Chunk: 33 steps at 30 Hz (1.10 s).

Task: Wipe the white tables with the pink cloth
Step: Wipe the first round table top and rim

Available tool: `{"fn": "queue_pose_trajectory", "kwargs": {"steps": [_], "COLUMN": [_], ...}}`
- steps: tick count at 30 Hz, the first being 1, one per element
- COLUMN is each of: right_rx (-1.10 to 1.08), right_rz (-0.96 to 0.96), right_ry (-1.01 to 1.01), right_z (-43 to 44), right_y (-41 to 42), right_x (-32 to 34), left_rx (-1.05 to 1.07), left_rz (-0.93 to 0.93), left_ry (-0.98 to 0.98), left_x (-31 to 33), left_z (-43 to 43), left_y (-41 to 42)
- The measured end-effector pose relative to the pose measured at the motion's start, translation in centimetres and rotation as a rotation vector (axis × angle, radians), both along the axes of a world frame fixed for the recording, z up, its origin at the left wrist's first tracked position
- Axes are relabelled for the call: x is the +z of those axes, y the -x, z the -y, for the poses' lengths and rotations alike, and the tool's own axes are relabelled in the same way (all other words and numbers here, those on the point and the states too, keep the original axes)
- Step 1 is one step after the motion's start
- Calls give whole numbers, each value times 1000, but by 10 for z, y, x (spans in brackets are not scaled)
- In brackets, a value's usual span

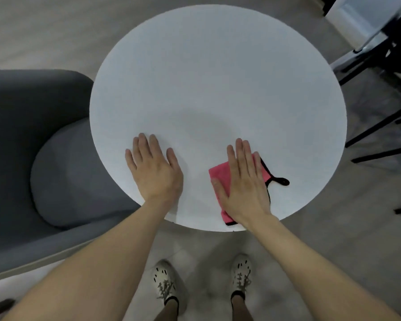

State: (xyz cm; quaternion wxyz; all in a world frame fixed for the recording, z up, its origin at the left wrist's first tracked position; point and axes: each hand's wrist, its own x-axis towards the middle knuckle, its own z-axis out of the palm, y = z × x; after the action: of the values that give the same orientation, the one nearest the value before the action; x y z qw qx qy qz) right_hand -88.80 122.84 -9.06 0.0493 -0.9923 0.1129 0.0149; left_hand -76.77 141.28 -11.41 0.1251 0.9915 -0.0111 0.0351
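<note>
A round white table (218, 84) fills the middle of the head view. A folded pink cloth (220, 176) with black trim and a black hanging loop lies near the table's front right edge. My right hand (245, 184) lies flat on top of the cloth, fingers straight and together, pressing it to the surface. My left hand (154, 169) rests palm down on the bare tabletop to the left of the cloth, fingers slightly spread, holding nothing. A faint shadow darkens the table between and beyond the hands.
A grey upholstered chair (44, 158) stands against the table's left edge. Black chair legs (380, 126) and a dark frame stand on the floor to the right. My feet in light shoes (164, 281) stand on the pale floor below the front edge.
</note>
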Motion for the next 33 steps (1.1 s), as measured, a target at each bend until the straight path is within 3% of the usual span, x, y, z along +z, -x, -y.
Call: {"fn": "queue_pose_trajectory", "kwargs": {"steps": [5, 9, 12, 16, 19, 21, 22, 24, 26, 29, 31, 33], "right_rx": [143, 184, 339, 592, 161, -136, -149, 120, 568, 936, 996, 790], "right_rz": [-135, -106, -81, -5, 17, 36, 53, 104, 67, -5, 21, 68], "right_ry": [34, -78, -128, -113, 37, 25, 3, -71, -194, -246, -227, -129], "right_z": [18, 4, -6, 98, 217, 224, 197, 112, 29, 1, 41, 99], "right_y": [32, 19, 5, -28, -87, -118, -125, -114, -85, -74, -107, -161], "right_x": [6, 4, 3, 8, 2, 1, 0, -4, -2, 5, 4, -1], "left_rx": [22, 26, 53, 52, 53, 49, 47, 41, 38, 25, 26, 37], "left_rz": [15, 64, 90, 104, 116, 125, 132, 138, 137, 128, 135, 139], "left_ry": [-55, -59, -52, -53, -57, -67, -68, -48, -28, -9, -9, -15], "left_x": [4, 2, 3, 7, 5, 5, 6, 5, 3, 2, 4, 6], "left_z": [0, -1, 0, 3, 1, 1, 1, 0, -2, -5, -3, -1], "left_y": [1, 1, 0, 2, 1, 1, 2, 1, 1, 2, 3, 3]}}
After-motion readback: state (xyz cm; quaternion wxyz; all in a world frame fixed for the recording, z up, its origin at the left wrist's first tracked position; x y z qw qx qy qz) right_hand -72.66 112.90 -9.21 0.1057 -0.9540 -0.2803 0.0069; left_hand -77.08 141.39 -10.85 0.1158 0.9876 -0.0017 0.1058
